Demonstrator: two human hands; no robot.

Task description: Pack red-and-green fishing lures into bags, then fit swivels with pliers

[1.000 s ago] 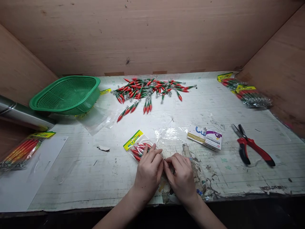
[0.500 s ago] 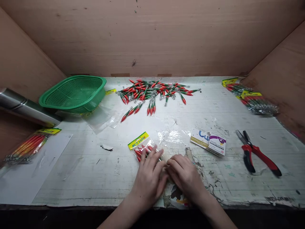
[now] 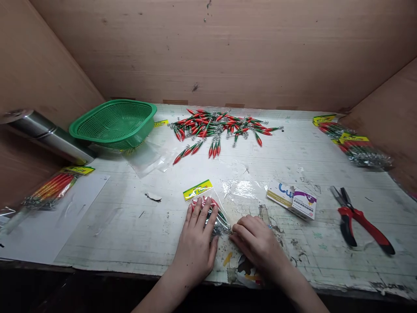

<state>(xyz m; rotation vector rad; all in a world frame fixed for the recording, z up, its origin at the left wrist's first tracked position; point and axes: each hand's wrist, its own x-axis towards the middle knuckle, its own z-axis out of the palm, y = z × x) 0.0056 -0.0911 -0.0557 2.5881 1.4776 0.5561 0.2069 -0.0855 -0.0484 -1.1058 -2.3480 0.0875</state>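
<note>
Plastic "LURE" bag [image 3: 221, 216] lies under parted left fingers [image 3: 203, 214], right fingers [image 3: 243, 233] pinching its corner.

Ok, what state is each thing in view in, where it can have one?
Front lure bag, filled
Left hand, open, on that bag
Right hand, curled at its edge
Pliers, open
Green basket, upright
Loose lures, heaped
Right-side lure bags, filled
Left-side lure bag, filled
Carton, unclear whether shut
</note>
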